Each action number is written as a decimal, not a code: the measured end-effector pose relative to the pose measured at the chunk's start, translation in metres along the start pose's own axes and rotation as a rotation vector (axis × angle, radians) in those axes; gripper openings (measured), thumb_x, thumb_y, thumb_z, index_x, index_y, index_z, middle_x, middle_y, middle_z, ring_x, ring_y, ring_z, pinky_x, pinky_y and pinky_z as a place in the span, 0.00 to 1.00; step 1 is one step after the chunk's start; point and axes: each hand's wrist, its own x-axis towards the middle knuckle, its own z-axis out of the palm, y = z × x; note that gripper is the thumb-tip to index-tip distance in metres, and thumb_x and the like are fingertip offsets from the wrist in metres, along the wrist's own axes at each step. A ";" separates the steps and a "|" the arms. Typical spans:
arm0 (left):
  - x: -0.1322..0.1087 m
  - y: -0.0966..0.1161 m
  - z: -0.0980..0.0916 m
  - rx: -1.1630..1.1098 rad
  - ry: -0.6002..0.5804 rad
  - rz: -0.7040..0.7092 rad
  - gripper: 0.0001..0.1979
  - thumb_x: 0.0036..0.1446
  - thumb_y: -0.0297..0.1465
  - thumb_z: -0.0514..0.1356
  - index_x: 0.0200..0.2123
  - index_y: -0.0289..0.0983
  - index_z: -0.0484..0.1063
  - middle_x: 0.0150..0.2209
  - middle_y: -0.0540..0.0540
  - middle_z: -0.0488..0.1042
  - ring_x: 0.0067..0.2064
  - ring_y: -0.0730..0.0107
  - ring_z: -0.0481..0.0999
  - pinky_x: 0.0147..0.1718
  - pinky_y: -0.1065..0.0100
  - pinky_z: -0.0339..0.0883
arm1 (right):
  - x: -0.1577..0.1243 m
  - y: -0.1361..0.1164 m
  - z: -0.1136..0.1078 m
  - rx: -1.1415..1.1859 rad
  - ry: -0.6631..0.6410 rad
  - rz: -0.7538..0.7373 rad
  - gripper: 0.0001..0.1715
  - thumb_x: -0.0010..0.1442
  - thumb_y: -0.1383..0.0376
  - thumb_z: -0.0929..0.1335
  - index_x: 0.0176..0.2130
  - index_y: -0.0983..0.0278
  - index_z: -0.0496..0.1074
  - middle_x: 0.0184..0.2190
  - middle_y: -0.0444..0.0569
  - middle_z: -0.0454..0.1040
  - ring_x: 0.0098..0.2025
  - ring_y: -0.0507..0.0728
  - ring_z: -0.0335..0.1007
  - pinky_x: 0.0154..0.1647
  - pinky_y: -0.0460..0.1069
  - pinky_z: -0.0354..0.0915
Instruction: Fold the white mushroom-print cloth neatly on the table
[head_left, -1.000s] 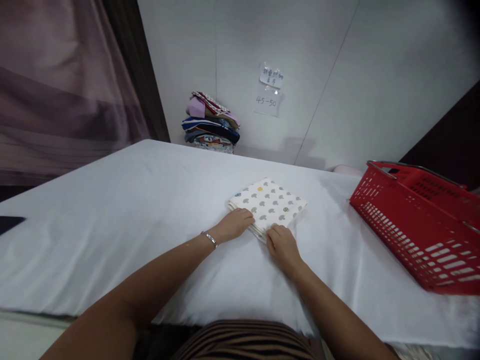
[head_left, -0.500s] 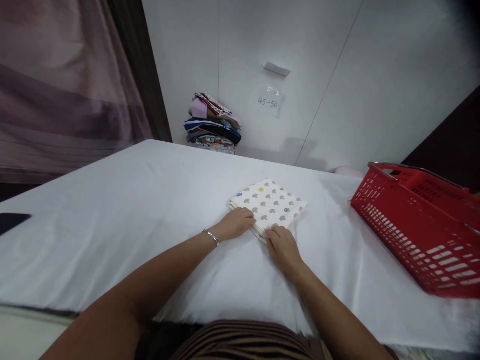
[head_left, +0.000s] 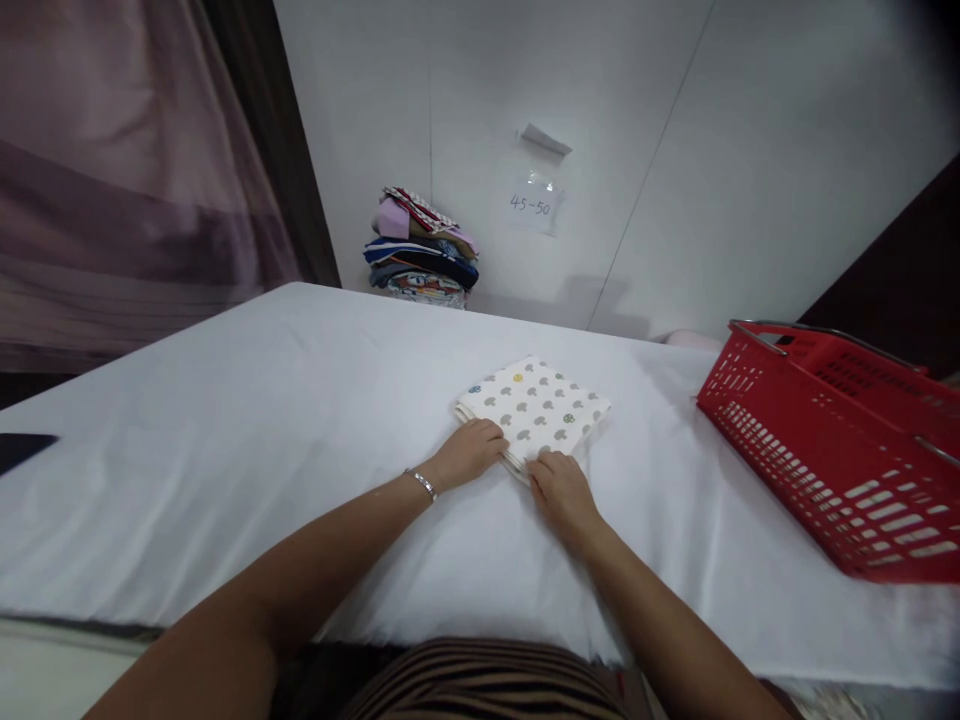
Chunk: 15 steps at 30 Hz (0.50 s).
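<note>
A folded white cloth [head_left: 538, 405] printed with small grey, blue and yellow shapes lies on the white-covered table [head_left: 247, 420]. My left hand [head_left: 469, 450], with a bracelet on its wrist, rests with curled fingers on the cloth's near left edge. Just to the right, my right hand [head_left: 561, 485] has its fingers closed on the near corner. Both hands seem to pinch the stacked edges of the fold.
A red plastic basket [head_left: 832, 440] sits on the table at the right. A stack of folded clothes [head_left: 420, 248] stands against the white wall behind the table, near a taped note reading 45-50. A dark flat object [head_left: 22, 445] lies at the far left edge.
The hands and the cloth have stayed almost still. The upper paper note on the wall has flipped up. The view has shifted slightly.
</note>
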 end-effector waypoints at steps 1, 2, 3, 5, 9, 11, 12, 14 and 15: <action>-0.001 0.001 0.001 0.000 0.013 -0.010 0.06 0.59 0.29 0.53 0.36 0.37 0.70 0.36 0.46 0.69 0.41 0.66 0.65 0.41 0.64 0.60 | 0.001 -0.001 -0.003 0.001 -0.021 0.008 0.08 0.58 0.71 0.62 0.34 0.64 0.70 0.30 0.49 0.67 0.33 0.55 0.59 0.35 0.49 0.53; -0.003 0.001 0.003 -0.001 0.022 -0.015 0.07 0.59 0.29 0.53 0.36 0.37 0.70 0.36 0.45 0.69 0.41 0.66 0.65 0.41 0.64 0.60 | 0.003 -0.003 -0.006 0.007 -0.036 0.015 0.07 0.58 0.70 0.62 0.34 0.64 0.70 0.30 0.49 0.67 0.34 0.55 0.59 0.36 0.49 0.53; -0.004 0.002 0.004 -0.003 0.028 -0.018 0.07 0.60 0.29 0.52 0.37 0.37 0.70 0.36 0.45 0.69 0.40 0.67 0.65 0.42 0.64 0.60 | 0.006 -0.004 -0.010 0.017 -0.044 0.019 0.07 0.58 0.69 0.62 0.33 0.64 0.70 0.31 0.49 0.68 0.35 0.55 0.60 0.36 0.49 0.54; -0.005 0.003 0.004 -0.006 0.026 -0.025 0.07 0.60 0.28 0.52 0.37 0.37 0.70 0.37 0.45 0.70 0.41 0.67 0.66 0.42 0.64 0.60 | 0.013 -0.007 -0.017 0.046 -0.032 0.018 0.07 0.58 0.68 0.62 0.36 0.64 0.70 0.35 0.51 0.69 0.38 0.57 0.62 0.39 0.51 0.56; -0.006 0.005 0.001 -0.034 0.001 -0.051 0.06 0.57 0.27 0.54 0.36 0.36 0.70 0.36 0.45 0.70 0.41 0.67 0.66 0.43 0.64 0.61 | 0.027 -0.014 -0.009 0.097 -0.017 -0.068 0.22 0.58 0.68 0.61 0.52 0.67 0.63 0.51 0.57 0.66 0.53 0.61 0.59 0.50 0.55 0.57; -0.009 0.003 -0.002 -0.075 0.007 -0.050 0.06 0.57 0.27 0.54 0.37 0.36 0.70 0.37 0.45 0.70 0.41 0.67 0.67 0.43 0.65 0.61 | 0.027 -0.018 0.006 0.086 -0.058 -0.094 0.28 0.57 0.68 0.61 0.57 0.70 0.59 0.56 0.58 0.62 0.58 0.62 0.55 0.55 0.57 0.54; -0.012 0.000 -0.003 -0.095 0.015 -0.049 0.07 0.58 0.27 0.53 0.38 0.36 0.70 0.38 0.45 0.71 0.42 0.68 0.67 0.43 0.65 0.61 | 0.026 -0.020 0.014 0.075 -0.077 -0.091 0.29 0.57 0.68 0.61 0.58 0.71 0.57 0.57 0.59 0.61 0.59 0.63 0.53 0.56 0.58 0.53; -0.017 -0.008 -0.007 -0.126 0.043 -0.072 0.09 0.60 0.27 0.50 0.38 0.37 0.70 0.39 0.46 0.71 0.43 0.69 0.67 0.44 0.65 0.61 | 0.021 -0.022 0.028 0.059 -0.095 -0.075 0.31 0.57 0.67 0.61 0.59 0.72 0.56 0.59 0.59 0.59 0.61 0.63 0.51 0.58 0.59 0.50; -0.020 -0.014 -0.009 -0.133 0.067 -0.106 0.10 0.61 0.27 0.49 0.38 0.37 0.70 0.39 0.46 0.72 0.43 0.69 0.67 0.44 0.65 0.61 | 0.019 -0.023 0.032 0.056 -0.095 -0.071 0.31 0.58 0.67 0.61 0.60 0.72 0.55 0.59 0.58 0.58 0.61 0.63 0.51 0.59 0.59 0.50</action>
